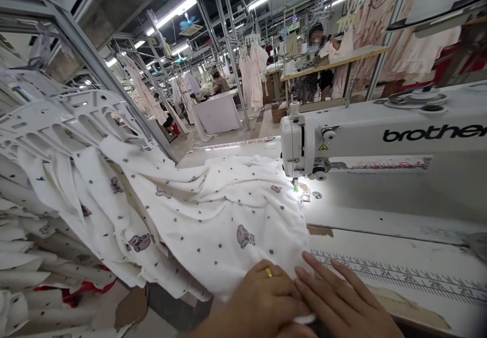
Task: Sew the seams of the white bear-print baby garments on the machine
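Observation:
White fabric [228, 216] printed with small dots and purplish animal figures lies across the sewing table, up to the needle of a Brother sewing machine [342, 130]. My left hand [266, 300], a gold ring on one finger, is curled over the near edge of this fabric and pinches it. Right beside it, my right hand [338, 302] rests flat with fingers stretched out, its fingertips at the fabric's right edge. A small white bit of cloth shows beneath my hands. The presser foot [296, 183] is lit, with a green part on it.
More printed pieces hang from white clip hangers [76, 114] at the left, by a metal post. A ruler strip [391, 272] runs along the table's near edge. Farther back, a person [315, 43] sits at another worktable [338, 61], among hanging pink garments [253, 71].

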Motion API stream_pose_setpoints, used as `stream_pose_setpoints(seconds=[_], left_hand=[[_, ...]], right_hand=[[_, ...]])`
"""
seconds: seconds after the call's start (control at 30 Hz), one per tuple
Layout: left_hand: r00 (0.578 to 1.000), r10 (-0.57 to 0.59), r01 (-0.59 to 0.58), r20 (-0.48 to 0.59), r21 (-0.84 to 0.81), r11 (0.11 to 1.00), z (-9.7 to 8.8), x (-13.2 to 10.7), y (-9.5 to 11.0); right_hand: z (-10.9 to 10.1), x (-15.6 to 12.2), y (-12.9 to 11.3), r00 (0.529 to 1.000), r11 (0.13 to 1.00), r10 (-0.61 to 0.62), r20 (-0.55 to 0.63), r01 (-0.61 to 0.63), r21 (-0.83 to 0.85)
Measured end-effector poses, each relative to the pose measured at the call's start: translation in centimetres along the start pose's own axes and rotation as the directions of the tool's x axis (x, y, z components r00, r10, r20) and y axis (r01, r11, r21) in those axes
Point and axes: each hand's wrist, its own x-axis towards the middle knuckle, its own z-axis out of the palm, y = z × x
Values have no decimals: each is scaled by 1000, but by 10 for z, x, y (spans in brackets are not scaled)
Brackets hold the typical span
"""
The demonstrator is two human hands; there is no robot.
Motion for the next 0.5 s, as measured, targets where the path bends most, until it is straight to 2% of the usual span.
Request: stream_pose_setpoints(seconds=[0.07, 0.13, 0.2, 0.27, 0.33, 0.37, 0.4, 0.5], left_hand=[[986, -104, 123, 131, -143, 982, -18, 14, -9], [979, -162, 182, 124, -170, 969, -31, 34, -23], [970, -195, 202, 148, -33, 979, -35, 55, -40], [913, -282, 227, 296, 205, 952, -32, 74, -55], [816, -380, 192, 435, 416, 889, -26, 89, -64], [784, -406, 156, 470, 484, 861, -23, 96, -67], [772, -405, 111, 489, 525, 844, -20, 101, -69], [821, -254, -70, 511, 532, 844, -11, 110, -76]], right_hand=[[-5, 14, 11, 995, 995, -97, -1, 97, 29], [-9, 26, 17, 993, 989, -121, -8, 121, 85], [-14, 36, 19, 994, 982, -109, 33, 102, 159], [-18, 44, 21, 982, 965, -85, 166, 39, 260], [-22, 50, 24, 942, 934, -90, 322, -33, 357], [-23, 53, 27, 915, 918, -114, 386, -52, 394], [-23, 56, 30, 888, 904, -150, 435, -54, 423], [-23, 67, 44, 825, 885, -260, 503, -6, 466]])
